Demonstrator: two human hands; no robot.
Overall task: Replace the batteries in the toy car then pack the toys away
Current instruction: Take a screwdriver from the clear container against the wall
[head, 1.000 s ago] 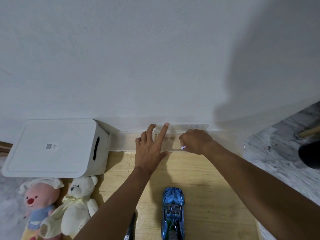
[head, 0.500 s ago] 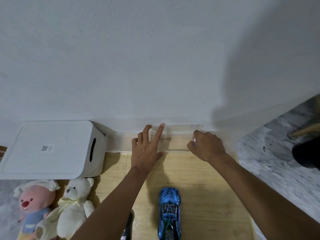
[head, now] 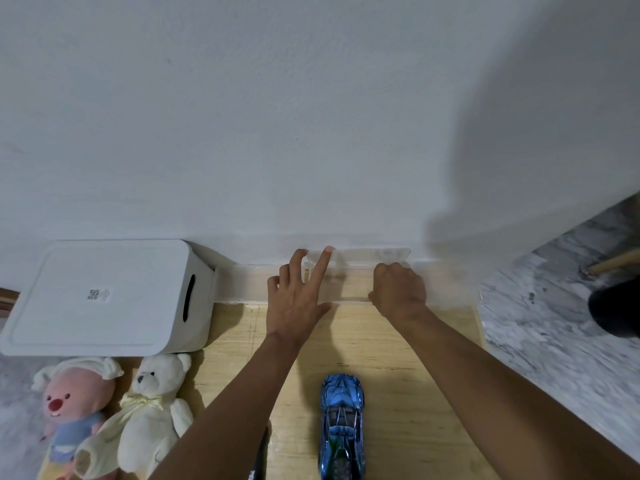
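Observation:
The blue toy car [head: 341, 420] stands on the wooden board [head: 398, 358], nose towards the wall. A long clear plastic box [head: 242, 282] lies against the wall, its lid [head: 374, 254] tipped up behind it. My left hand [head: 298, 299] rests on the box with straight, spread fingers, the index fingertip touching the lid. My right hand [head: 398, 289] is curled into a fist over the right part of the box; whatever it holds is hidden inside the fist. Both hands are well beyond the car.
A white lidded storage bin [head: 104, 292] sits at the left by the wall. In front of it lie a pink plush [head: 72, 407] and a white teddy bear [head: 152, 410]. A dark object [head: 258, 469] peeks out under my left forearm. Marble floor [head: 554, 323] lies to the right.
My right hand slid to the right along the clear box; a small shiny thing seen at its fingers earlier is now hidden. My left hand stayed on the box.

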